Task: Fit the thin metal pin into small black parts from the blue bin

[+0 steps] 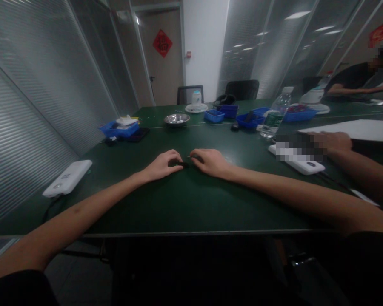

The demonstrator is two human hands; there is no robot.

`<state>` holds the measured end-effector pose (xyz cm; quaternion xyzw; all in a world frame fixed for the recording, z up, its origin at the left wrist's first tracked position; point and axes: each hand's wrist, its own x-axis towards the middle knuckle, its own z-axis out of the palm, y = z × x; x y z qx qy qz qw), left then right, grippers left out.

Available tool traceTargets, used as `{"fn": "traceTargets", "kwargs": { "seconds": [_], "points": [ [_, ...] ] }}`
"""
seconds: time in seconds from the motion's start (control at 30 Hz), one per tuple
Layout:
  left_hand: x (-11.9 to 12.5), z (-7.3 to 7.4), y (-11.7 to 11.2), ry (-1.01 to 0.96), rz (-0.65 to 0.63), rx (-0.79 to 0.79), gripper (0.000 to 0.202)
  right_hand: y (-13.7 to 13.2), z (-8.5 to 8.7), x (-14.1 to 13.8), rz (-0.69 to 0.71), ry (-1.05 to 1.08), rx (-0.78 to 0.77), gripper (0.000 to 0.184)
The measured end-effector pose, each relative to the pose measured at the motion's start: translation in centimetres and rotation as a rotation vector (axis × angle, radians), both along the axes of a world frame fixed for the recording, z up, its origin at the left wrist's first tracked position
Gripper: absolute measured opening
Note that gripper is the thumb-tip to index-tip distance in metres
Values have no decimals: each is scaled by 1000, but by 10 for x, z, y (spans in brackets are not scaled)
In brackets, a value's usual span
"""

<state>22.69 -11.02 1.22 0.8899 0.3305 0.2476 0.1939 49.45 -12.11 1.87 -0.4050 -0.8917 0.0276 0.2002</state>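
My left hand rests low over the green table, its thumb and fingers pinching a small black piece whose kind I cannot make out. Facing it, my right hand is curled with thumb and fingertips close together. A thin pale tip shows at its fingertips; the rest of that item is hidden by the fingers. A small gap separates the two hands, and the black piece points into it.
A white power bank with a cable lies left, another white device right. Beyond are a metal bowl, a blue tray, blue bins and a water bottle. Another person's hand is at right.
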Motion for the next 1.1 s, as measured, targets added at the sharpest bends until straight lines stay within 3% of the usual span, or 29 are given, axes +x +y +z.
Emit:
{"fn": "traceTargets", "kwargs": {
  "seconds": [0.17,0.3,0.53,0.77,0.9,1.1],
  "points": [
    [-12,8,6,113,-54,-67,27,4,-3,1,-67,-9,-3,29],
    [-40,15,24,196,-12,-88,27,5,-5,1,-69,-14,14,29],
    [-122,17,75,278,273,-172,37,1,0,1,-51,-7,-25,31],
    [-203,1,108,271,672,-106,34,2,0,0,-39,-3,-31,31],
    [-223,-2,113,254,786,-87,32,4,-3,0,-51,-10,-8,30],
    [-231,11,110,296,870,-236,37,3,-3,1,-36,-6,-5,30]
  ]
}}
